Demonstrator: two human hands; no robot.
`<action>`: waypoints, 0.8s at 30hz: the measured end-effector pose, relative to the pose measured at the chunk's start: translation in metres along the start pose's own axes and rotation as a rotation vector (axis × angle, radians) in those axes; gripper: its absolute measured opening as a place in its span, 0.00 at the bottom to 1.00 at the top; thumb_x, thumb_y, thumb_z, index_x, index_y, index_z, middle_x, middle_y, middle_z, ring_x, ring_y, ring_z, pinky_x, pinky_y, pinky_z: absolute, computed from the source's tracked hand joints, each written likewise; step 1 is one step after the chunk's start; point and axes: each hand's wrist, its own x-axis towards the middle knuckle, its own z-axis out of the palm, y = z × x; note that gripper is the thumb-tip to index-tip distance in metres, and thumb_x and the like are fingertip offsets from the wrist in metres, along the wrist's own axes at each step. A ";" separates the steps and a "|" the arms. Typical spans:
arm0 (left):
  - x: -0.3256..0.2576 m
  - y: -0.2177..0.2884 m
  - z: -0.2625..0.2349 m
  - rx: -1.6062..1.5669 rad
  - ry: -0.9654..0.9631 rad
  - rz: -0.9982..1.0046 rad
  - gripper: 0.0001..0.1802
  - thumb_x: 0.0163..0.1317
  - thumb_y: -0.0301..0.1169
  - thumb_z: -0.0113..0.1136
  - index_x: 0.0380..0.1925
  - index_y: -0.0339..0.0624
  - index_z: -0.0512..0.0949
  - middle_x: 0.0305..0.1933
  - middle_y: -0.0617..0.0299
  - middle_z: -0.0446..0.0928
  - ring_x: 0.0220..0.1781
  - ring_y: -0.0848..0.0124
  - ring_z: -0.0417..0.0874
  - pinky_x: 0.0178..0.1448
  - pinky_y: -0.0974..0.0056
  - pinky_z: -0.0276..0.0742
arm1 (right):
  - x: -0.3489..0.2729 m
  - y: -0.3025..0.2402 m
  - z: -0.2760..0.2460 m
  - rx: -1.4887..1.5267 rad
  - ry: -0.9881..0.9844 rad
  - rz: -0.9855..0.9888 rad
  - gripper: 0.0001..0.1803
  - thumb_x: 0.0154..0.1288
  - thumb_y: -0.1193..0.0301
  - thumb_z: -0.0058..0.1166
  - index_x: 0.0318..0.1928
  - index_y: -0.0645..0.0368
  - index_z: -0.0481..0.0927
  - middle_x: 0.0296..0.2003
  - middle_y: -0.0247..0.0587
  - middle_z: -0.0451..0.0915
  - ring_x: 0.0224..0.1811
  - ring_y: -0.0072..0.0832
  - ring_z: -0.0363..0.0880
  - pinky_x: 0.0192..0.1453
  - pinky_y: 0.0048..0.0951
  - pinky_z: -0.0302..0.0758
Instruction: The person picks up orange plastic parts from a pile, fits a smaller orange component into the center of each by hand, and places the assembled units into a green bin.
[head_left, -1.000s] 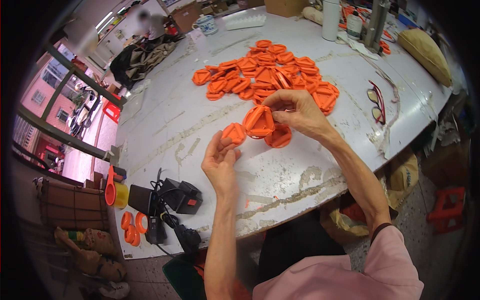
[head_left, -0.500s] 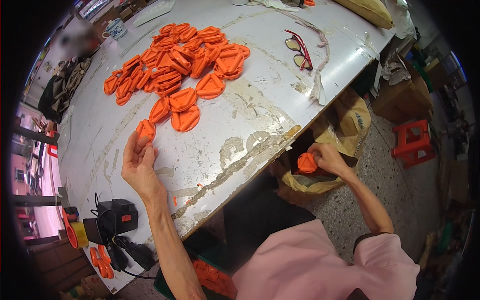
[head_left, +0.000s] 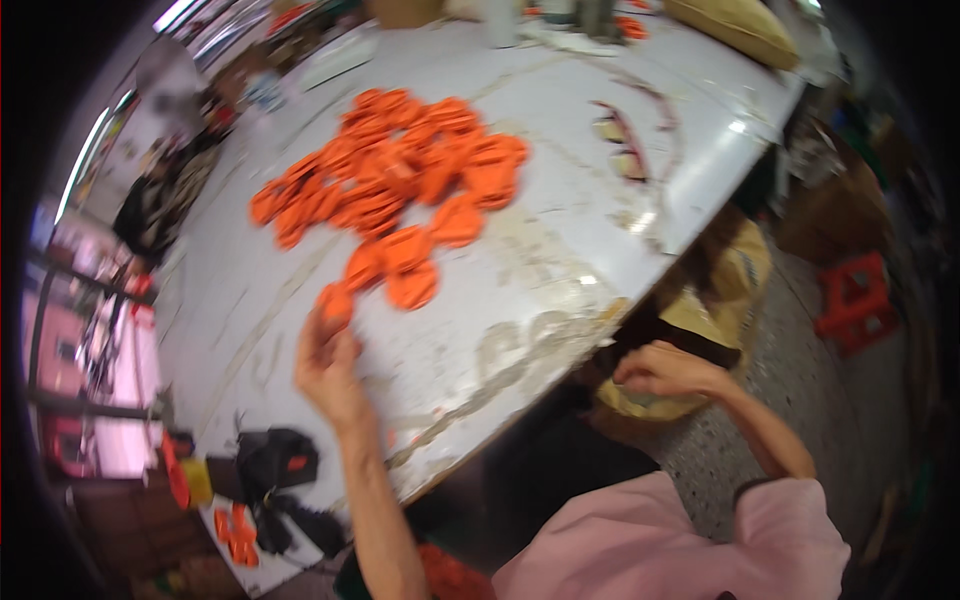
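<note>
The picture is motion-blurred. My left hand (head_left: 325, 368) is raised over the white worktable (head_left: 560, 110) and pinches a small orange plastic piece (head_left: 335, 300). Just beyond it lie two more orange pieces (head_left: 408, 268), and a large heap of the same orange pieces (head_left: 395, 175) covers the table's middle. My right hand (head_left: 665, 370) is down below the table's near edge, over an open yellowish sack (head_left: 735, 290) on the floor. Its fingers are curled; nothing orange shows in it.
A black device with cables (head_left: 275, 460) sits at the table's near left corner, beside a few orange pieces (head_left: 235, 530). A red stool (head_left: 855, 300) stands on the speckled floor at right. A tan bag (head_left: 740, 25) lies at the table's far edge.
The orange piece seen in my right hand by the sack is no longer visible there. My left hand still holds its orange piece. The view has swung and blurred.
</note>
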 end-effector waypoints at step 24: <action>-0.014 0.019 -0.002 0.338 -0.080 -0.018 0.26 0.50 0.16 0.54 0.53 0.33 0.73 0.44 0.57 0.77 0.43 0.74 0.75 0.49 0.69 0.73 | 0.183 -0.181 -0.010 -0.098 0.535 -0.699 0.31 0.45 0.70 0.65 0.53 0.61 0.71 0.43 0.47 0.73 0.45 0.42 0.74 0.50 0.37 0.72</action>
